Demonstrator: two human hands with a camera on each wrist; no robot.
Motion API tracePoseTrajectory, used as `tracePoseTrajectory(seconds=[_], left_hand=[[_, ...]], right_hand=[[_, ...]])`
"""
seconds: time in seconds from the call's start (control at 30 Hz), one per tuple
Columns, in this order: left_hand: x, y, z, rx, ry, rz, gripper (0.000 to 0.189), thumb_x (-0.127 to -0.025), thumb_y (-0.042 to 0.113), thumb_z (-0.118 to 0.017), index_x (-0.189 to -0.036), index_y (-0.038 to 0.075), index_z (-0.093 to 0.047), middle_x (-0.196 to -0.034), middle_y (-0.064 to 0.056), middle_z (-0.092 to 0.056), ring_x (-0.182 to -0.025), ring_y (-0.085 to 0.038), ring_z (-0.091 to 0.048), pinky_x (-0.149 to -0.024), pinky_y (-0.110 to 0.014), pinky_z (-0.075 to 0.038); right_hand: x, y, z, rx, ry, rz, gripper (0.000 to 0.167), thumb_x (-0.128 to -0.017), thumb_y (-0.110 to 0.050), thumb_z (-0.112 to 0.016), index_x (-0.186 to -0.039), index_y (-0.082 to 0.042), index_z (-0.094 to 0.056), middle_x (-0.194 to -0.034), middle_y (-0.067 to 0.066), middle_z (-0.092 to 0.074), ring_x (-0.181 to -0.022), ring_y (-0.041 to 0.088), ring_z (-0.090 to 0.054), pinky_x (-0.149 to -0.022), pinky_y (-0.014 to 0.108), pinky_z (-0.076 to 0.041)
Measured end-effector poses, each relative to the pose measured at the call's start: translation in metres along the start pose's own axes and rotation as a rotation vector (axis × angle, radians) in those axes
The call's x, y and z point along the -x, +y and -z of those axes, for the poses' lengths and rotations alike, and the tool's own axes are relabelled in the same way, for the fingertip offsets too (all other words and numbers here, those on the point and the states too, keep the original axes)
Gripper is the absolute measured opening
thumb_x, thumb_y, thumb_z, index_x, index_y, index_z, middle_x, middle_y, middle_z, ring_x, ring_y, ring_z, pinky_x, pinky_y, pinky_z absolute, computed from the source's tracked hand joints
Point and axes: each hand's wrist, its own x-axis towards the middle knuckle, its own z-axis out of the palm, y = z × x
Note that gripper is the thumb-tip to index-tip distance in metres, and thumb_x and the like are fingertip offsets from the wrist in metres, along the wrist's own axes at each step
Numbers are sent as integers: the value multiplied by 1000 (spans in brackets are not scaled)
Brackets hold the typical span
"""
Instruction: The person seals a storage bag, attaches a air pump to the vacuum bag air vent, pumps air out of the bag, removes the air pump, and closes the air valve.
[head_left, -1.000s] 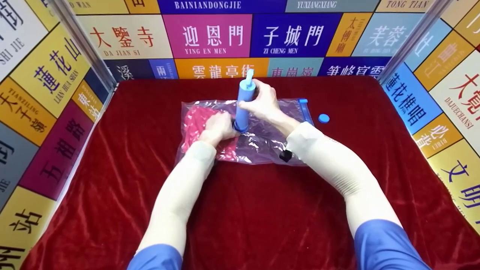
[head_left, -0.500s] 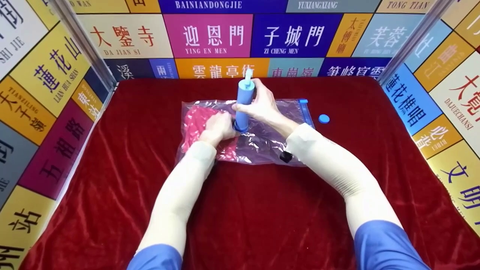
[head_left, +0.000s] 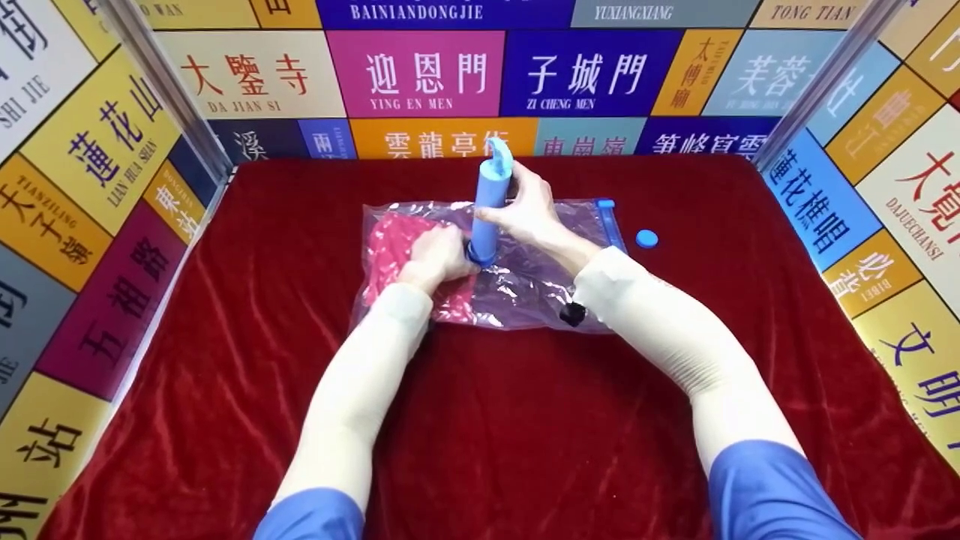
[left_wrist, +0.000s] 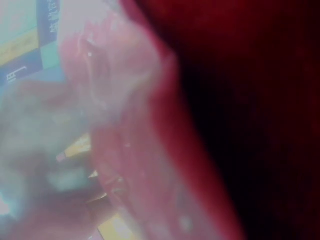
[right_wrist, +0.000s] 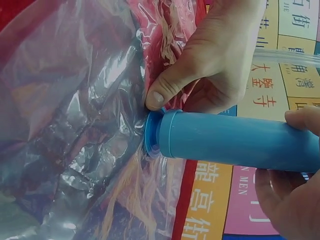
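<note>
A light blue hand pump [head_left: 487, 214] stands nearly upright on the round blue valve [right_wrist: 152, 134] of a clear vacuum storage bag [head_left: 525, 289]. My right hand [head_left: 531, 206] grips the pump's barrel, thumb on the near side and fingers behind. At the pump's foot, my left hand [head_left: 439, 251] pinches the bag by the valve, its thumb right at the valve rim in the right wrist view. Bright pink contents [head_left: 394, 240] bulge in the bag's left part, partly under the left hand. The left wrist view is blurred, with plastic and pink [left_wrist: 125, 100] filling its middle.
A small round blue cap [head_left: 646, 238] lies right of the bag. The bag's blue slider [head_left: 606, 203] sits at its upper right corner. Dark red velvet cloth [head_left: 525, 420] covers the table, and panels with printed characters [head_left: 420, 71] wall it in behind and at both sides.
The pump's handle has turned and now shows broader side-on. My right hand shifts slightly with the barrel; the left hand and bag stay in place.
</note>
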Motion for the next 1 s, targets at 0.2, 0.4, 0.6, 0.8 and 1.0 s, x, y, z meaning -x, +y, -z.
tracePoseTrajectory(seconds=[0.2,0.4,0.6,0.8,1.0], left_hand=[[1,1,0,-2,4,-5,56,-89,45,-93,-129,8,-79,-123,-19,-82,-111,-38,-79,-101,-52,-65],[0,0,0,15,-11,-11,48,-91,42,-93,-129,15,-80,-125,-15,-83,-112,-38,-79,-101,-52,-65],[0,0,-1,27,-1,-13,52,-91,43,-92,-136,21,-80,-125,-14,-83,-110,-35,-79,-98,-49,-65],[0,-1,-3,26,-2,-8,52,-91,45,-91,-134,17,-80,-122,-15,-83,-107,-35,-79,-97,-49,-66],[0,-1,-4,31,-1,-12,55,-92,43,-91,-140,20,-78,-130,-14,-81,-116,-36,-77,-105,-51,-64]], right_hand=[[-2,-5,3,-61,-19,-21,62,-81,-4,-85,-139,-1,-67,-131,20,-80,-114,31,-77,-108,43,-64],[-8,-19,17,-176,13,30,64,-80,2,-80,-142,-2,-66,-135,20,-79,-120,32,-77,-112,39,-63],[-8,-22,29,-232,28,27,71,-84,1,-85,-151,-5,-64,-140,20,-78,-125,31,-77,-114,37,-62],[-4,-12,41,-196,23,-7,72,-86,-4,-90,-153,-6,-63,-142,21,-77,-127,33,-77,-115,38,-62],[0,-1,55,-171,49,-4,71,-87,-11,-93,-152,-7,-64,-137,20,-79,-118,30,-80,-107,38,-66]])
